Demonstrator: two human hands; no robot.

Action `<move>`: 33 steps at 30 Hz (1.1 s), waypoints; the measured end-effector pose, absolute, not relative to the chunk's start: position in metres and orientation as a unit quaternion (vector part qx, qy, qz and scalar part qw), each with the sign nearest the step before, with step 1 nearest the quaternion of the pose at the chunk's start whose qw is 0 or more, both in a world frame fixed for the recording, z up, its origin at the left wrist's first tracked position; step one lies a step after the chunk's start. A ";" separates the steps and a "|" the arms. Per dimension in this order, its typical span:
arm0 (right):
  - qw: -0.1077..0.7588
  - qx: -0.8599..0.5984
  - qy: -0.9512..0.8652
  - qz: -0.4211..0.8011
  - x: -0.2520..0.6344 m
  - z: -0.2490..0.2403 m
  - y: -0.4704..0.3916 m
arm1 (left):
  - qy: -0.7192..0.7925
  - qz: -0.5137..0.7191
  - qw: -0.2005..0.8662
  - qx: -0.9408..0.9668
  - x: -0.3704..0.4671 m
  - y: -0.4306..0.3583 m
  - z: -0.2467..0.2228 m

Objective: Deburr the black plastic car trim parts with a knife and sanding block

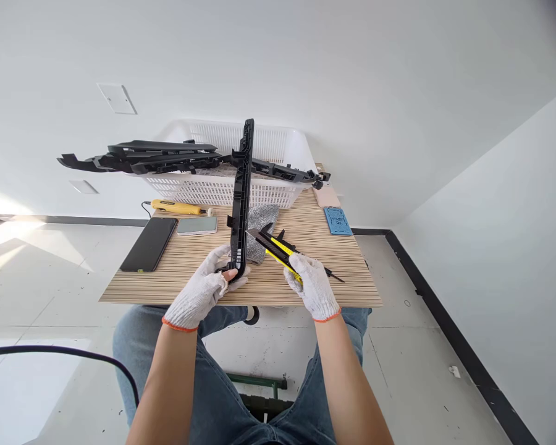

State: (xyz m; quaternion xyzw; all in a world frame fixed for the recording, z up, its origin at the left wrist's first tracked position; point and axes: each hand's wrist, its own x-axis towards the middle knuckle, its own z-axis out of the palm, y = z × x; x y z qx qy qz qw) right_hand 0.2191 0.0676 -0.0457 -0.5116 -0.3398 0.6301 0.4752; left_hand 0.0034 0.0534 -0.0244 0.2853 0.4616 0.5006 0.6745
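Observation:
My left hand [205, 285], in a white knit glove, is closed around the lower end of a long black plastic trim piece [242, 198]. The piece stands nearly upright over the table, its ribbed, clipped side facing me. In my gloved right hand [309, 281] is a yellow and black utility knife [275, 248]. Its blade is out and points left, with the tip at or very near the trim piece's right edge; I cannot tell whether they touch. Behind the knife lie a grey speckled cloth-like pad [262, 217] and a black caliper-like tool [334, 275], partly hidden.
A white plastic basket [278, 194] at the back holds several black trim pieces [162, 157] jutting past its sides. On the table [185, 253] lie a black phone [149, 244], a grey block [197, 225], a yellow corded tool [178, 207] and a blue card-like piece [338, 220].

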 end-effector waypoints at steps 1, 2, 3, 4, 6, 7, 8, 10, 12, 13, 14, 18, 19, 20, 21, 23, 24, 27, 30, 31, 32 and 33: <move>0.475 -0.510 -0.344 0.629 0.220 -0.046 0.067 | 0.457 0.497 0.678 0.291 0.004 0.053 -0.024; 0.473 -0.508 -0.350 0.628 0.220 -0.046 0.067 | 0.452 0.494 0.681 0.296 0.004 0.053 -0.023; 0.471 -0.508 -0.356 0.627 0.221 -0.047 0.067 | 0.446 0.492 0.684 0.301 0.005 0.053 -0.023; 0.470 -0.507 -0.359 0.627 0.221 -0.047 0.068 | 0.440 0.490 0.687 0.306 0.005 0.053 -0.024; 0.471 -0.504 -0.362 0.627 0.221 -0.049 0.068 | 0.432 0.485 0.691 0.316 0.004 0.054 -0.026; 0.470 -0.503 -0.362 0.629 0.222 -0.049 0.068 | 0.430 0.482 0.692 0.321 0.004 0.054 -0.027; 0.469 -0.502 -0.361 0.631 0.222 -0.049 0.068 | 0.429 0.479 0.693 0.327 0.003 0.055 -0.028; 0.471 -0.500 -0.353 0.636 0.222 -0.048 0.067 | 0.425 0.472 0.694 0.339 0.002 0.056 -0.031; 0.475 -0.501 -0.338 0.640 0.222 -0.045 0.066 | 0.420 0.462 0.700 0.347 0.001 0.055 -0.034; 0.478 -0.502 -0.331 0.641 0.222 -0.044 0.066 | 0.417 0.457 0.705 0.347 0.001 0.055 -0.034; 0.478 -0.503 -0.327 0.641 0.222 -0.043 0.066 | 0.415 0.451 0.710 0.347 0.000 0.054 -0.035; 0.470 -0.506 -0.336 0.641 0.222 -0.041 0.065 | 0.415 0.433 0.717 0.356 -0.003 0.050 -0.035; 0.470 -0.506 -0.337 0.640 0.222 -0.041 0.065 | 0.417 0.430 0.714 0.362 -0.003 0.049 -0.035; 0.469 -0.506 -0.338 0.640 0.222 -0.042 0.066 | 0.416 0.429 0.713 0.367 -0.003 0.049 -0.036; 0.470 -0.506 -0.338 0.640 0.222 -0.043 0.066 | 0.414 0.429 0.712 0.371 -0.003 0.048 -0.036; 0.467 -0.507 -0.340 0.640 0.222 -0.044 0.066 | 0.408 0.432 0.711 0.376 -0.003 0.048 -0.036; 0.465 -0.507 -0.342 0.640 0.223 -0.044 0.066 | 0.405 0.433 0.711 0.378 -0.003 0.048 -0.036; 0.464 -0.508 -0.347 0.638 0.223 -0.044 0.066 | 0.404 0.435 0.712 0.376 -0.002 0.049 -0.035; 0.463 -0.508 -0.348 0.637 0.223 -0.043 0.066 | 0.413 0.431 0.711 0.371 -0.001 0.049 -0.035; 0.462 -0.509 -0.348 0.637 0.223 -0.043 0.066 | 0.415 0.430 0.711 0.371 -0.001 0.049 -0.035; 0.461 -0.510 -0.348 0.638 0.223 -0.043 0.066 | 0.416 0.429 0.711 0.370 -0.001 0.049 -0.035; 0.460 -0.510 -0.348 0.638 0.223 -0.044 0.066 | 0.414 0.430 0.713 0.368 -0.001 0.049 -0.036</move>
